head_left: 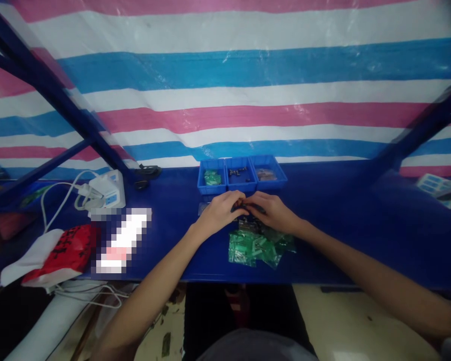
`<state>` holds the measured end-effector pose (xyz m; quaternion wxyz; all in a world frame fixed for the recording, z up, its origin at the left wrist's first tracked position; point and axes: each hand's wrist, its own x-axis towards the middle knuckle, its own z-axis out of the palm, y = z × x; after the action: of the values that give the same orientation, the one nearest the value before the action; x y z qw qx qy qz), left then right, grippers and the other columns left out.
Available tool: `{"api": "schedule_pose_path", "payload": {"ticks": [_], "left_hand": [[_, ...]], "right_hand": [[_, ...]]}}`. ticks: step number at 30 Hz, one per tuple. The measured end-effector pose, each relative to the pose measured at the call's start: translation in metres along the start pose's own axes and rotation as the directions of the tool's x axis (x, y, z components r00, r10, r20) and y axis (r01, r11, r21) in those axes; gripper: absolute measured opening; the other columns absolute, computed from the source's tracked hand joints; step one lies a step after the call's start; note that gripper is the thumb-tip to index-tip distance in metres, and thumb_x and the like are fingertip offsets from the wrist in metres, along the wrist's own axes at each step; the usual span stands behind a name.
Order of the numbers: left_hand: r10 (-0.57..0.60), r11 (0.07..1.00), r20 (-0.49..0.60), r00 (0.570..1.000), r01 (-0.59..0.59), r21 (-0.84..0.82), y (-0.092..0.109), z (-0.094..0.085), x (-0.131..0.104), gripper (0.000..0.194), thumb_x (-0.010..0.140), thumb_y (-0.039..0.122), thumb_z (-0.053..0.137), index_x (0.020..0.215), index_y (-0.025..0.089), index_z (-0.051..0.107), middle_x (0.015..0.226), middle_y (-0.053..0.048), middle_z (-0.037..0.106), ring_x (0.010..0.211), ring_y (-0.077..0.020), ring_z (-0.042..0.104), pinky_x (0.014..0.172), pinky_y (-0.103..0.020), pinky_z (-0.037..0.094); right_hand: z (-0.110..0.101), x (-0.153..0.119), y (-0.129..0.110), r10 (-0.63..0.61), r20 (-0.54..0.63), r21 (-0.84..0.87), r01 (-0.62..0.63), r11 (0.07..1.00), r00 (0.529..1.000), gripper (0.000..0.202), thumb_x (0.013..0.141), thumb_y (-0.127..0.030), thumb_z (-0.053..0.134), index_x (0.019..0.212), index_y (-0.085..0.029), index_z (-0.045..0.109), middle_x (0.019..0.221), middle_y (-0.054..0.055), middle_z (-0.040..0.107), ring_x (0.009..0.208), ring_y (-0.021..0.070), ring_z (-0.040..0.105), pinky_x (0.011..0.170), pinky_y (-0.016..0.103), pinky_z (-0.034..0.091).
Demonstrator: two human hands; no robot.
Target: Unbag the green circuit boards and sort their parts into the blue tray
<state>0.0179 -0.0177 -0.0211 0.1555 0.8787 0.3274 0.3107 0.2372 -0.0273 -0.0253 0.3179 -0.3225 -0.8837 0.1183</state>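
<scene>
Head camera: both bare hands, the left (221, 210) and the right (272, 211), were close together over the blue tabletop (165, 250), fingers bent around something small and dark (244, 204); whether either pinched it could not be told. Green-tinted clear plastic packets (257, 248) lay in an overlapping heap just nearer the body than the hands. Beyond the hands stood three joined blue plastic bins: the left bin (202, 186) held green packets, the middle bin (241, 185) small dark metallic pieces (237, 172), the right bin (281, 181) pale brownish contents, too blurred to identify.
</scene>
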Motion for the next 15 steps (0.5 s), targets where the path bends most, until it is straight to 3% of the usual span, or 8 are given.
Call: {"api": "schedule_pose_path", "payload": {"ticks": [3, 6, 15], "left_hand": [[0.077, 0.997, -0.029, 0.997, -0.076, 0.009, -0.0006, 0.0005, -0.0003, 0.015, 0.097, 0.024, 0.059, 0.111, 0.02, 0.058, 0.104, -0.003, 0.066, 0.094, -0.0167, 0.065, 0.084, -0.029, 0.053], [0.131, 0.991, -0.069, 0.989, -0.129, 0.031, -0.0015, 0.0029, -0.0007, 0.015, 0.1, 0.018, 0.051, 0.114, 0.019, 0.059, 0.107, -0.004, 0.068, 0.098, -0.0163, 0.067, 0.088, -0.03, 0.054], [0.174, 0.977, -0.133, 0.976, -0.153, 0.15, -0.0029, 0.0051, -0.0006, 0.02, 0.102, 0.023, 0.048, 0.117, 0.017, 0.061, 0.107, -0.006, 0.069, 0.098, -0.0185, 0.065, 0.085, -0.033, 0.055]], "right_hand": [[-0.0011, 0.0009, 0.004, 0.085, -0.031, 0.032, -0.084, 0.996, 0.996, 0.018, 0.097, -0.02, 0.053, 0.109, -0.019, 0.067, 0.092, 0.006, 0.07, 0.08, 0.0197, 0.066, 0.071, 0.031, 0.05], [-0.0022, 0.0016, 0.0063, 0.135, -0.046, 0.056, -0.132, 0.99, 0.99, 0.018, 0.096, -0.02, 0.054, 0.108, -0.02, 0.068, 0.093, 0.006, 0.072, 0.079, 0.0196, 0.067, 0.071, 0.03, 0.049], [-0.0038, 0.0042, -0.0021, 0.221, -0.02, 0.133, -0.217, 0.967, 0.975, 0.016, 0.095, -0.024, 0.055, 0.099, -0.02, 0.071, 0.085, 0.003, 0.074, 0.071, 0.0181, 0.066, 0.064, 0.029, 0.046]]}}
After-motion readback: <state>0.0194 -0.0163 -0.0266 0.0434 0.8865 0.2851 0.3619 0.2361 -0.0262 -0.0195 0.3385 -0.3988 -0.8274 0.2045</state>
